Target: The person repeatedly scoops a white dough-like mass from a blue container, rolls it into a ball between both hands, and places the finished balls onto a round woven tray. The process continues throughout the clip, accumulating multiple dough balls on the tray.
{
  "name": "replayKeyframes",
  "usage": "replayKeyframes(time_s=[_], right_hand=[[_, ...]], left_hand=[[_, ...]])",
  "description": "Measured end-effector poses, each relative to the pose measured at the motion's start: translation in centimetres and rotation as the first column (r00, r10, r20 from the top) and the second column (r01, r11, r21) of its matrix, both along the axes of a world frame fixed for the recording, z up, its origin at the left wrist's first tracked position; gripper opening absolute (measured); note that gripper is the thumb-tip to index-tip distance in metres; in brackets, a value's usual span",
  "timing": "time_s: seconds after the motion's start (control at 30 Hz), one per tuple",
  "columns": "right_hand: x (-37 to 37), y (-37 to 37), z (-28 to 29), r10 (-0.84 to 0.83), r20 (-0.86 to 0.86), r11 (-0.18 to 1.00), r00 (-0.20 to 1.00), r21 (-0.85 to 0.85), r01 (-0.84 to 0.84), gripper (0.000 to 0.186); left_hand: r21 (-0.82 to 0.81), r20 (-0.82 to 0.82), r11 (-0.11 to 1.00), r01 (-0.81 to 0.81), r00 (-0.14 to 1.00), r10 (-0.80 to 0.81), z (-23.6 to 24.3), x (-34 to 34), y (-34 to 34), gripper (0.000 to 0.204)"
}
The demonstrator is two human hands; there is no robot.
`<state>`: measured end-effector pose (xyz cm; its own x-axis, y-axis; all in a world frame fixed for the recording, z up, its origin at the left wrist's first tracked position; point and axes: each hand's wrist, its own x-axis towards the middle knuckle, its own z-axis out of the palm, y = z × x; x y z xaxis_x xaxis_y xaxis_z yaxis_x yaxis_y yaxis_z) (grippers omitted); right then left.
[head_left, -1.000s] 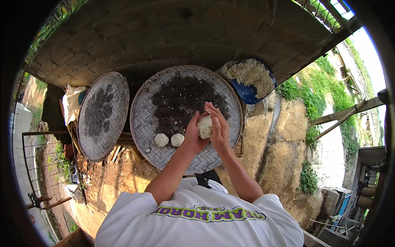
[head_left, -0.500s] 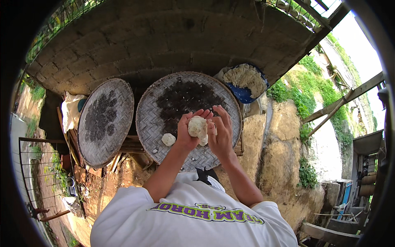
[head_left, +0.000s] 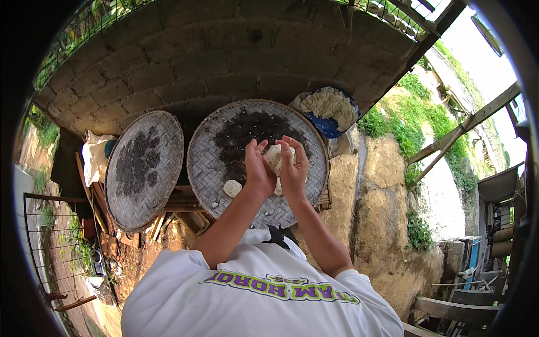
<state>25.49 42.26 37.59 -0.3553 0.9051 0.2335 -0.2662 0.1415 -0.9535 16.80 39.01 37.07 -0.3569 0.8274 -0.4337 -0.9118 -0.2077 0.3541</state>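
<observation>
The left hand and the right hand were cupped around a white dough lump, pressing it between the palms above the large round woven tray, the fingers more spread than half a second earlier. One shaped white ball lay on the tray just left of the left wrist, and a second ball stayed mostly hidden between the wrists. The smaller woven tray and the blue bowl of white mash had not shifted.
</observation>
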Motion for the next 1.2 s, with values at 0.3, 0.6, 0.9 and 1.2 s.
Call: replayKeyframes(time_s=[0.3, 0.6, 0.9, 1.2], right_hand=[[0.3, -0.7, 0.1, 0.021, 0.155, 0.955, 0.988, 0.289, -0.066, 0.036], [-0.2, -2.7, -0.7, 0.057, -0.070, 0.985, 0.996, 0.165, -0.044, 0.030], [-0.7, -2.8, -1.3, 0.057, -0.111, 0.984, 0.992, -0.161, -0.074, 0.034], [-0.9, -2.6, -1.6, 0.098, -0.079, 0.975, 0.992, -0.194, -0.112, 0.024]], left_hand=[[0.245, -0.030, 0.947, 0.209, 0.978, -0.209, -0.6, -1.1, -1.8, 0.064], [0.245, -0.043, 0.917, 0.314, 0.949, -0.314, 0.3, -2.7, -2.6, 0.054], [0.132, -0.042, 0.987, 0.095, 0.995, -0.090, -1.2, -2.2, -2.6, 0.060], [0.014, 0.041, 0.989, 0.148, 0.988, -0.148, -1.7, -2.2, -2.8, 0.062]])
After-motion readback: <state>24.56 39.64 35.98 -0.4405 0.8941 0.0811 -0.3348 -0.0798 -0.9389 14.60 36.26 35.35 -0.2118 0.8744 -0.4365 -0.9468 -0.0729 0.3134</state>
